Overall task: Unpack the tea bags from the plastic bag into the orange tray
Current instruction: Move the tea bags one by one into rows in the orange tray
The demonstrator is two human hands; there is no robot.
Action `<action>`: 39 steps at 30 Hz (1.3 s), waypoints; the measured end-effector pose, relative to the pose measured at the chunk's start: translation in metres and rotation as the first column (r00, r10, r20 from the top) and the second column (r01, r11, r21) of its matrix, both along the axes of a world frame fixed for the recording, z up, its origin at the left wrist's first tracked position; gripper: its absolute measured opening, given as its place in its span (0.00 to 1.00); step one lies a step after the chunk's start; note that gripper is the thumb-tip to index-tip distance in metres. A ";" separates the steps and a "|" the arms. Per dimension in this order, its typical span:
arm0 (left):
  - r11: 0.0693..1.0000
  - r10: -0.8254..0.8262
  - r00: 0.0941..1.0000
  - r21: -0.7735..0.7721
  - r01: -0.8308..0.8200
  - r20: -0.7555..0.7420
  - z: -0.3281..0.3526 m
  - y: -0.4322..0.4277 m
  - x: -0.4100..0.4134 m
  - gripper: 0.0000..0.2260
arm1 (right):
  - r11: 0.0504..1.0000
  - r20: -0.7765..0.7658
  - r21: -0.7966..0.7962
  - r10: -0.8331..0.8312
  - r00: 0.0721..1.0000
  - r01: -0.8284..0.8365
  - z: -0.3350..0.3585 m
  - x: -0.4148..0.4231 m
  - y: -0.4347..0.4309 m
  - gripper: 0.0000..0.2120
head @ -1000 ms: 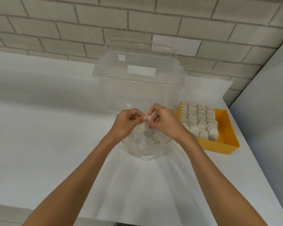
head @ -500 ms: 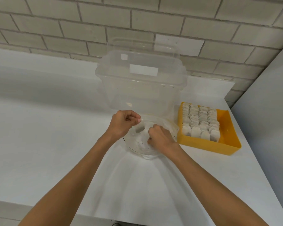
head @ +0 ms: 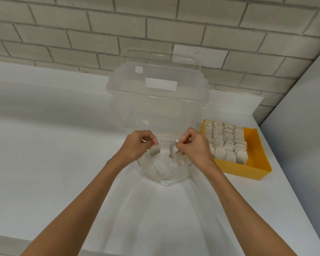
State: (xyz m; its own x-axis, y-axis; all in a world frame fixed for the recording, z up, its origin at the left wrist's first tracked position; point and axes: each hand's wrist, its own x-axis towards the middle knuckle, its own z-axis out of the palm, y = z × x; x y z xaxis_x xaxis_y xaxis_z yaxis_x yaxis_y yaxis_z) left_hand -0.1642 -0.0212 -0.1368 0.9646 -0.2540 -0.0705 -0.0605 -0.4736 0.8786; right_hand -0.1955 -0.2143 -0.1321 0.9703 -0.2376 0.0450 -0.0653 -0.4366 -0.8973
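Each hand lifts a tea bag clear of the plastic bag (head: 164, 171).
The left hand (head: 138, 145) pinches a tea bag (head: 154, 150) and the right hand (head: 194, 146) pinches a second tea bag (head: 174, 149). Both hang just above the bag's open mouth on the tabletop (head: 63, 163), probably to come free before crossing to the orange tray (head: 255, 163) nearby on the right, which is already lined with rows. Half a second ago the right hand was down inside the bag; now it is raised, apart from the left.
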 end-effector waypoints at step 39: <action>0.920 -0.349 0.927 -0.138 0.366 0.137 0.051 -0.218 0.012 0.09 | 0.823 0.061 -0.568 0.055 0.997 -0.011 0.102 -0.033 -0.189 0.06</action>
State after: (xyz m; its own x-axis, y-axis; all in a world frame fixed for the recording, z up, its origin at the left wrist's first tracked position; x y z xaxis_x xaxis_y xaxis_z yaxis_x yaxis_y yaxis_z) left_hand -0.1521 -0.2391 -0.0856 0.8069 -0.5825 0.0981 -0.2983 -0.2585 0.9188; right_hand -0.2289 -0.4034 -0.0305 0.9660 -0.1164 0.2308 0.0129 -0.8700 -0.4929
